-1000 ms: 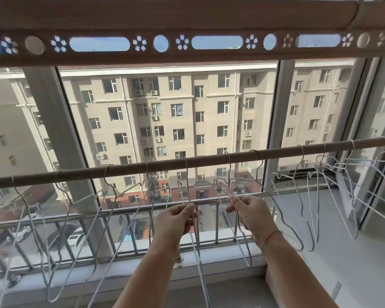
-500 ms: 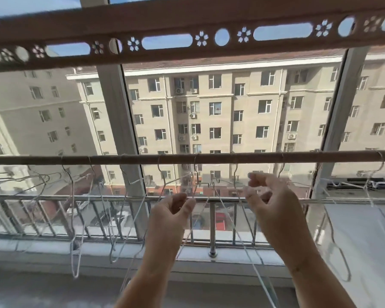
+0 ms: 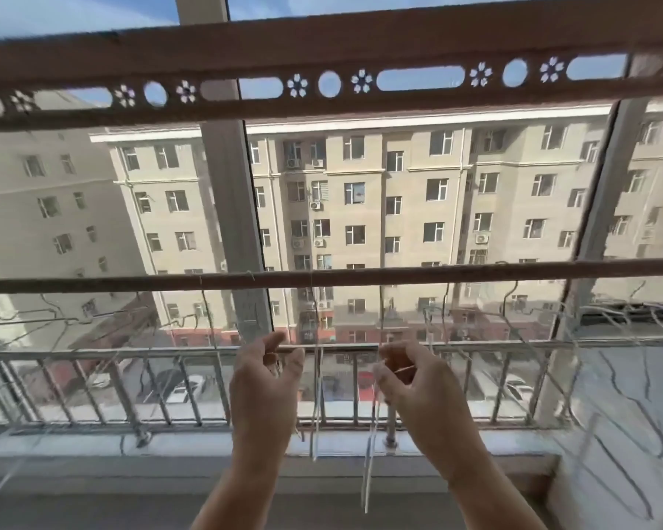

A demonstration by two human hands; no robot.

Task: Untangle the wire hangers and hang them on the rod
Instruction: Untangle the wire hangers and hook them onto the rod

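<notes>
Rod: the brown rod [image 3: 475, 270] runs level across the middle of the frame, edge to edge, in front of the window glass.
Wire hangers: the wire hangers [image 3: 208, 319] are hooked along the rod from the far left to the far right. They are thin and badly blurred. At the right edge of the frame their shoulders cross one another in a loose bunch.
Middle hanger: one pale hanger [image 3: 317, 395] hangs edge-on from the rod, between the two hands and touching neither as far as I can see. Its bottom reaches past the sill.
White hanger: the white hanger [image 3: 369, 464] drops from the rod just beside the right hand, its lower end at the lower centre of the frame.
Left hand: the left hand [image 3: 265, 384] is raised below the rod at lower centre. Its thumb is up and its fingers curl toward the thumb with a gap between. Whether any wire sits in that gap, I cannot tell through the blur.
Right hand: the right hand [image 3: 414, 384] is level with the left, just right of centre. Its fingers are curled in toward the thumb, pinching a thin strand of the white hanger.
Upper rail: a brown rail [image 3: 360, 44] with flower and oval cut-outs crosses the top of the frame.
Railing: a metal railing [image 3: 92, 355] stands outside the glass, behind the hands.
Outside: a beige apartment block [image 3: 410, 185] fills the view beyond.
</notes>
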